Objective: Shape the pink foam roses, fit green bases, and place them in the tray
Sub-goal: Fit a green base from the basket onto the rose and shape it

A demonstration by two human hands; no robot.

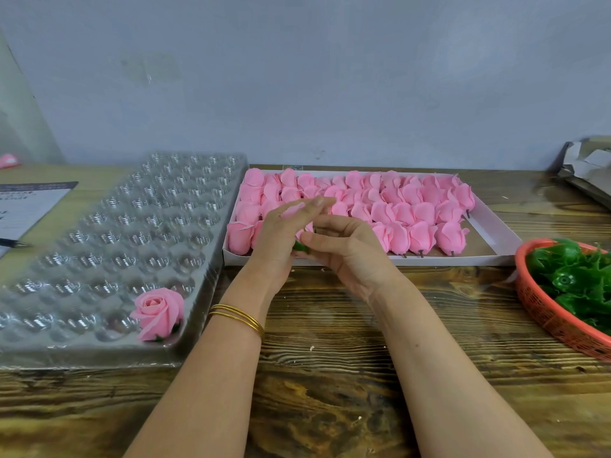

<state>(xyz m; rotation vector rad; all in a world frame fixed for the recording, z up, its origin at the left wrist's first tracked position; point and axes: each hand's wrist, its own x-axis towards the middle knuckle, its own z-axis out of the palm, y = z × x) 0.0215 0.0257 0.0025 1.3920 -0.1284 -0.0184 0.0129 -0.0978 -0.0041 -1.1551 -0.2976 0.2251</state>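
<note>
At the bench's (330, 375) far left edge, a small pink blurred lump (7, 160), too soft to identify. Just nearer, a printed paper sheet (26, 206) with a dark pen (13, 242) across its lower corner. Next, a clear moulded plastic tray (115, 226), glossy, dimpled with rows of round cups, lying slantwise on the left half of the bench. In the cup at the tray's near right corner, one finished rose (158, 312), its foam petals curled open, a sliver of green under it. Right of the tray, above the bench's dark-grained wood, the left hand (281, 239) with thin gold bangles (238, 317) at the wrist: fingers straight and pressed together, motion-blurred, laid against the held rose (306, 228). Only a scrap of pink showing between the two palms, with the green base (301, 246) peeking out below. Facing it, the right hand (347, 249), fingers curled round the held rose, thumb tip resting just above the green base. Behind both hands, a shallow white cardboard box (496, 233) packed with rows of smooth, closed pink foam buds (413, 209), short dark stems at the near row. At the right edge, a round red plastic mesh basket (555, 319) heaped with shiny, jagged green calyx bases (575, 279). In the far right corner, torn grey cardboard (585, 170).
</note>
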